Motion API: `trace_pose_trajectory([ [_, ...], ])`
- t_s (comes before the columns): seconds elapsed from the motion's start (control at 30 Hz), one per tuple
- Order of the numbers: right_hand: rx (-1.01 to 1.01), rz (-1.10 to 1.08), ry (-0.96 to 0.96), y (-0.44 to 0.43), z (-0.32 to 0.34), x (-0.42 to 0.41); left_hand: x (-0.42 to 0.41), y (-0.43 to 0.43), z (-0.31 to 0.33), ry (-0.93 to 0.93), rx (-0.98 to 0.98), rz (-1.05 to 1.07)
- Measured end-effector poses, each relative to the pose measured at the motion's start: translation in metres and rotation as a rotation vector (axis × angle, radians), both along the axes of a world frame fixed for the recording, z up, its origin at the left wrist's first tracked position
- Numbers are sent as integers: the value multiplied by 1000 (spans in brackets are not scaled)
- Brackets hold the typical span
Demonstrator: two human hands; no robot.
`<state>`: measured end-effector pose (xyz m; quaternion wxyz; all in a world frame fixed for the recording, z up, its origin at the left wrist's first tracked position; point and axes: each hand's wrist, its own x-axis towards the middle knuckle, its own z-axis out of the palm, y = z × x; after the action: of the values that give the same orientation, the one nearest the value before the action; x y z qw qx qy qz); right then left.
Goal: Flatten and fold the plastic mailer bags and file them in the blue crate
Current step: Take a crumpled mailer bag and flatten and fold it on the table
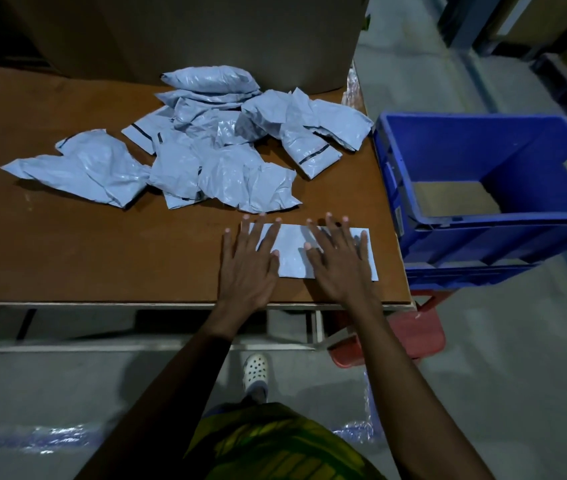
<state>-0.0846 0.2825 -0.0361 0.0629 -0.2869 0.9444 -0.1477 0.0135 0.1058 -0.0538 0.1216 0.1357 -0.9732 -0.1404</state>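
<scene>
A folded grey-blue mailer bag (292, 251) lies flat near the front right corner of the brown table (84, 258). My left hand (249, 263) presses its left end with straight, spread fingers. My right hand (339, 261) lies flat on its right half, fingers spread too. Behind them sits a pile of several crumpled mailer bags (205, 147) in the same grey-blue plastic. The blue crate (482, 237) stands just past the table's right edge, tilted toward me, with a brown cardboard piece (455, 202) on its floor.
A large cardboard box (205, 32) rises at the back of the table. A red stool (410, 337) stands under the crate. Crinkled clear plastic (353, 88) hangs at the table's far right edge. My white shoe (256, 372) shows on the grey floor.
</scene>
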Motion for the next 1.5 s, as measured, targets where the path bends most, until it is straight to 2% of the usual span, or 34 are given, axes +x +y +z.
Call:
trace_pose_trajectory([
  [0.17, 57, -42, 40, 16, -19, -1, -6, 14, -18, 26, -28, -114],
  [0.3, 33, -68, 82, 15, -29, 2, -6, 14, -26, 37, -44, -110],
  [0.6, 65, -101, 51, 7, -20, 2, -12, 14, -23, 14, -99, -119],
  [0.7, 56, -96, 48, 5, -15, 3, -11, 10, -20, 13, -27, -126],
  [0.83, -61, 0, 118, -24, -6, 22, -8, 0, -8, 93, 183, -2],
  [1.0, -12, 34, 105, -45, -25, 41, 1, -12, -18, -42, 38, 22],
  [1.17, 22, 79, 48, -40, -18, 33, 1, -11, -14, -68, -1, 26],
  [1.27, 10, -7, -7, -15, -12, 22, 2, -11, -15, -58, -5, 26],
  [1.4, 26, -78, 105, 13, -21, 14, 2, -10, -19, -47, -23, 23],
  [1.5, 25, -71, 115, 11, -23, 14, 3, -10, -20, -54, -37, 28],
])
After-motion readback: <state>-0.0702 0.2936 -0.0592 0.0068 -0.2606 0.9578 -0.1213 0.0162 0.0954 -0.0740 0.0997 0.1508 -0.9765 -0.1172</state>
